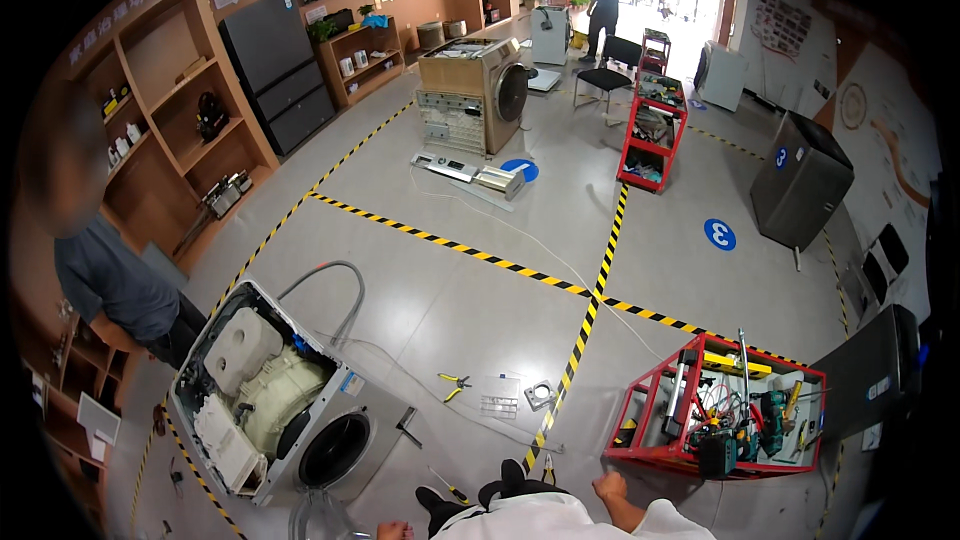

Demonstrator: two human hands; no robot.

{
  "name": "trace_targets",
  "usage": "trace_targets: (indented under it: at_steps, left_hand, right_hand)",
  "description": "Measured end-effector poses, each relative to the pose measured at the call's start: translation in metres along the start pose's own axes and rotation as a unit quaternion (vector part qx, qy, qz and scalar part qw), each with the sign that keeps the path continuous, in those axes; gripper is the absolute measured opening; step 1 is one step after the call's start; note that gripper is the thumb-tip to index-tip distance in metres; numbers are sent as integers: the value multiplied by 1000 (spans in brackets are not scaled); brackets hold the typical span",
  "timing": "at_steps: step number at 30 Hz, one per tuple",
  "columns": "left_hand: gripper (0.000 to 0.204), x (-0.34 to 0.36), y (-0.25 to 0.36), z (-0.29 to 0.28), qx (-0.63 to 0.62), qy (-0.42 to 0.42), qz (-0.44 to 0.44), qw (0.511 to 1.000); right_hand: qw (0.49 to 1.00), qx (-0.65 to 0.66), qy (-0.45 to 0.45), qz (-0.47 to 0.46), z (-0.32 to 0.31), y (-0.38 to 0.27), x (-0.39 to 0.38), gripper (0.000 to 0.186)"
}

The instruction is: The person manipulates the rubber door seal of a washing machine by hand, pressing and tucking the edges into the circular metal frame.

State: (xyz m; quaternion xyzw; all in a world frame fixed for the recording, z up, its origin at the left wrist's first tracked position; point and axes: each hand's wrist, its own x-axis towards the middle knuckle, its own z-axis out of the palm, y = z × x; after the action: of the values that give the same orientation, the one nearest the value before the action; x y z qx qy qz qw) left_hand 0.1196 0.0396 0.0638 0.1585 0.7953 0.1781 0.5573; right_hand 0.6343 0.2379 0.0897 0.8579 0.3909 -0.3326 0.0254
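My right hand (610,487) hangs at my side, fingers curled in, with nothing showing in it. It is nearest to a red tool cart (655,380) loaded with a teal cordless drill (773,420) and other tools. Only part of my left hand (395,531) shows at the lower edge; its fingers are mostly hidden. To its left stands a washing machine (375,440) with its top off, inner tub (285,390) exposed and round door (318,518) swung open. By my feet lie a screwdriver (449,486) and pliers (548,470).
Yellow-handled pliers (455,387), a clear parts box (500,396) and a square metal piece (540,396) lie on the floor ahead. A grey hose (358,290) and a thin cord trail there. A person (120,275) stands at left; another (604,5) stands far back.
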Motion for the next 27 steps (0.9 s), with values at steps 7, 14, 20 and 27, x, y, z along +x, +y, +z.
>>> trace_targets:
  at_steps: [7, 14, 20, 27]
  left_hand:
    - [35, -3, 4, 8, -62, 20, 2, 998]
    - [23, 14, -10, 3, -103, -1, -25, 994]
    - [28, 8, -7, 6, -80, -17, 14, 997]
    - [32, 4, -19, 14, -87, 7, 1, 996]
  right_hand:
    - [999, 45, -5, -11, 29, 22, 24, 24]
    - [996, 84, 10, -32, 46, 36, 37, 17]
    - [986, 160, -45, 4, 56, 44, 49, 14]
    - [994, 87, -60, -34, 39, 28, 29, 31]
